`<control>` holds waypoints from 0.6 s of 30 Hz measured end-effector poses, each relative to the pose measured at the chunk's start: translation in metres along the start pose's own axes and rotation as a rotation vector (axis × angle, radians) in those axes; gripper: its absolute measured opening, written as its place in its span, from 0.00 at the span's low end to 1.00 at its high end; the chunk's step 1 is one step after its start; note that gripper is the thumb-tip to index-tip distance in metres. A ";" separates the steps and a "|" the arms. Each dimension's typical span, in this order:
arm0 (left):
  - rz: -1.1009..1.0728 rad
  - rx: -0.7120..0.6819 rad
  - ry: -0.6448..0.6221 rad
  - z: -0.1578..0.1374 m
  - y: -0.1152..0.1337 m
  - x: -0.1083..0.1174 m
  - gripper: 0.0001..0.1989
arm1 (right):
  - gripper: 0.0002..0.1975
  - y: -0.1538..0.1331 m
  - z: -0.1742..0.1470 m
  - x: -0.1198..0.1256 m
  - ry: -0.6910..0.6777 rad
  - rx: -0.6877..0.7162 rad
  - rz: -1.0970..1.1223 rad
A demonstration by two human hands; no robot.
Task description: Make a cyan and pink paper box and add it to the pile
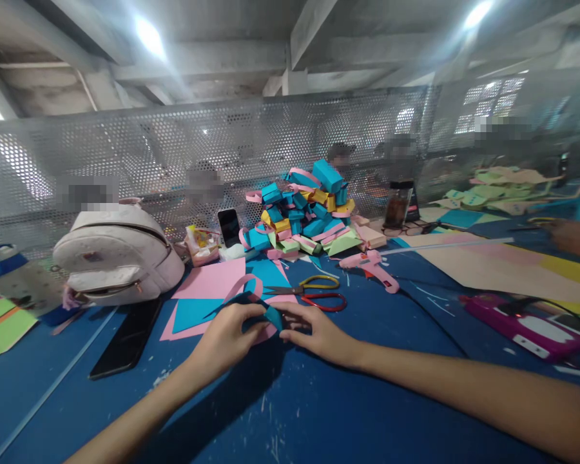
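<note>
Between my two hands is a folded piece of blue paper point(273, 317), with a pink paper strip point(246, 282) curling up behind it. My left hand point(234, 328) pinches its left side, thumb and fingers closed on it. On the right side, the fingers and thumb of my right hand point(314, 330) close on the same piece. Just beyond my fingers lie scissors point(314, 291) with one yellow and one red handle. Pink sheets point(212, 278) and blue sheets point(196, 314) are stacked beside my left hand. The underside of the folded piece is hidden.
A pink glue gun point(373, 267) with a glue stick lies beyond my right hand. Folded paper boxes point(304, 216) are heaped at the back. A backpack point(120, 254), a black phone point(128, 338) and a magenta device point(526, 327) are around. Another person's hand point(577, 235) is at right.
</note>
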State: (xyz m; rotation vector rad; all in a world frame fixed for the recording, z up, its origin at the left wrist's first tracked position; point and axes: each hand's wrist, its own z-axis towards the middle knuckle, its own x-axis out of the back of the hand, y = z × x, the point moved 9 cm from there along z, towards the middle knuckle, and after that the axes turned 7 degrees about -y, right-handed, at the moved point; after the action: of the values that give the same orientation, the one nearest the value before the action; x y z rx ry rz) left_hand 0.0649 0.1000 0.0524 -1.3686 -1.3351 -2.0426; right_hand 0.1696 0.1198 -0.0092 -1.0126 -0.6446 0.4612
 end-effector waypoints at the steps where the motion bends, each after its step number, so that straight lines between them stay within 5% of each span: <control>1: 0.008 -0.001 -0.002 0.000 0.000 0.000 0.09 | 0.23 0.000 0.000 0.000 0.000 -0.001 0.001; 8: 0.101 -0.011 -0.052 0.002 -0.006 -0.003 0.13 | 0.23 -0.007 0.000 -0.002 -0.017 0.012 -0.040; 18: 0.312 0.086 -0.122 0.001 -0.049 -0.005 0.14 | 0.19 0.007 0.001 0.007 0.089 -0.098 0.087</control>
State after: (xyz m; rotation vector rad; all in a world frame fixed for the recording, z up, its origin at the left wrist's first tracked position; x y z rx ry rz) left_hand 0.0334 0.1242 0.0227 -1.5717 -1.1560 -1.7031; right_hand 0.1738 0.1285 -0.0133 -1.1512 -0.5494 0.4614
